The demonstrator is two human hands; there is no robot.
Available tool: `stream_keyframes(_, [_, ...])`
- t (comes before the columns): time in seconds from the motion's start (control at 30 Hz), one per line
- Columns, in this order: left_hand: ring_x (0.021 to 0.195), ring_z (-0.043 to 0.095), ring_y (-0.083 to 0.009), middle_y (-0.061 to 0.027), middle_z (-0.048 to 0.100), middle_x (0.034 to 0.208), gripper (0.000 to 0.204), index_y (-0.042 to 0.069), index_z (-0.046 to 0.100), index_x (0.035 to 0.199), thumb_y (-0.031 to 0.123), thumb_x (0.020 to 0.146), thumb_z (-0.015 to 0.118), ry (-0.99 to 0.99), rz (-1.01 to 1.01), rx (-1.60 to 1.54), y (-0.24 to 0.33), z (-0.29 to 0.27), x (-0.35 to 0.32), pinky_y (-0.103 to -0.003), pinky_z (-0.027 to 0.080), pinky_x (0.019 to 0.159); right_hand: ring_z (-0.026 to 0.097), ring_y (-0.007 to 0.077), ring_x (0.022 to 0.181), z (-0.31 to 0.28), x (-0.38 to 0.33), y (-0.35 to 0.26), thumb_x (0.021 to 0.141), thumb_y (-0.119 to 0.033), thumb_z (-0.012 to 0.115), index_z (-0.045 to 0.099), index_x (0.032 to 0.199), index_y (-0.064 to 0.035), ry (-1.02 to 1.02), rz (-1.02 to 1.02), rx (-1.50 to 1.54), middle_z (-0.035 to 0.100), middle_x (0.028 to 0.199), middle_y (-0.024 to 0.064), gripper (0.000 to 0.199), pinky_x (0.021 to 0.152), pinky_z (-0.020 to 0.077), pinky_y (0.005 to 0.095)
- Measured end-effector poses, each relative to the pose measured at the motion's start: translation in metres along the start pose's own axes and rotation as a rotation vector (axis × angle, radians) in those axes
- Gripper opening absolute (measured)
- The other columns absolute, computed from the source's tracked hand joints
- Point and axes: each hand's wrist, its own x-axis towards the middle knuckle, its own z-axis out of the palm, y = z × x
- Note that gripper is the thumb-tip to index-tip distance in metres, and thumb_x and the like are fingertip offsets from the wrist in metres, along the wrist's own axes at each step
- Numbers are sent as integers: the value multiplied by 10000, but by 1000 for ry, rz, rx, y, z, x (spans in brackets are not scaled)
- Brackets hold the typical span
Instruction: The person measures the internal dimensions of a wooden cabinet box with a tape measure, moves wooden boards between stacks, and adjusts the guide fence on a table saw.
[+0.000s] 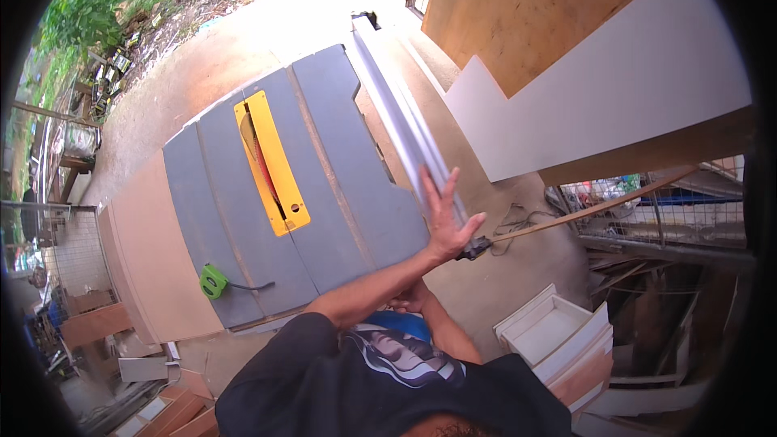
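Note:
My left hand [447,225] lies over the near end of the silver metal rip fence [396,105], fingers spread and stretched out along it. The fence sits at the right side of a grey table saw [332,154]. In the saw's yellow insert plate [273,166] a red-edged blade shows in the slot. Under my left forearm, close to the saw's front edge, is my right hand [413,298]; its fingers are mostly hidden, so their grip is unclear. A green tape measure [213,282] rests on the saw top's near left corner, its dark strap trailing right.
A brown board [137,243] adjoins the saw's left side. Large white and brown panels [607,73] stand at the right. A white drawer-like box [542,324] and stacked wood offcuts lie at the near right. A thin wooden strip [599,204] slants beside the fence's near end.

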Motion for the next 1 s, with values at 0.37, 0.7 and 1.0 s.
stream_keyframes(0.37, [1557,129,-436,-297,92,1671,935,76,187,1639,334,911,714,67,-46,-108,-7,80,47,-525,181,1246,604,130,616,13,-211,-51,987,-195,649,684,1062,-18,1494,-694,-655,669,790,67,195,534,493,304])
stream_keyframes(0.7, [854,636,-172,-93,689,980,512,-31,599,1190,454,1029,631,-12,-840,-727,-119,106,40,-350,507,694,662,459,1015,94,-136,-268,947,-391,682,564,1286,18,1279,-1001,-1686,688,1099,261,544,865,515,538])
stream_keyframes(1.0, [853,649,-162,-108,693,980,522,-56,625,1174,436,1008,670,48,-828,-921,-106,99,50,-366,515,629,645,533,1004,113,-119,-280,962,-451,651,530,1130,15,1231,-801,-1743,675,1046,337,510,854,501,588])
